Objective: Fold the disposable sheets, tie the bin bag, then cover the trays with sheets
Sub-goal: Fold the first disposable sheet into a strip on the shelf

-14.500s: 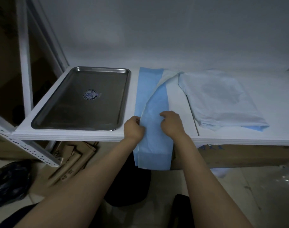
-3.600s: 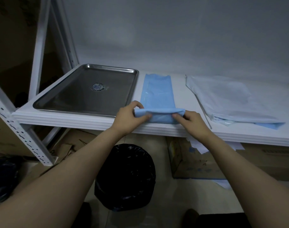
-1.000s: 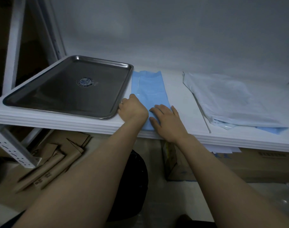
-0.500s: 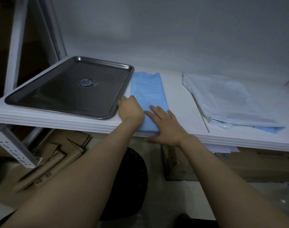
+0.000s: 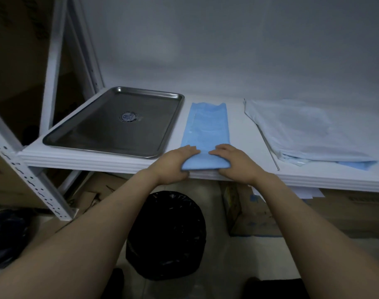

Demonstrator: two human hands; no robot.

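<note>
The grip was a two-handed one. The left hand (image 5: 175,162) and the right hand (image 5: 235,164) were each closed on the near end of the blue sheet (image 5: 206,130), fingers over the top and thumbs tucked beneath, holding its thick folded end between them just below the middle of the frame. Half a second earlier those hands had lain flat, pressing a crease. Now they had curled round the fold at the front edge of the shelf (image 5: 240,137). It looked to me like the start of another turn, so this sheet was partly folded, not finished.

The rest of the strip ran away from the hands toward the wall, flat on the shelf and just beside the steel tray (image 5: 117,126) at centre left, which was uncovered. At the right lay a pile of pale sheets (image 5: 302,134), well apart from the hands. At bottom centre the black bin bag (image 5: 167,234) sat on the floor. It was too dim to tell whether it was tied.
</note>
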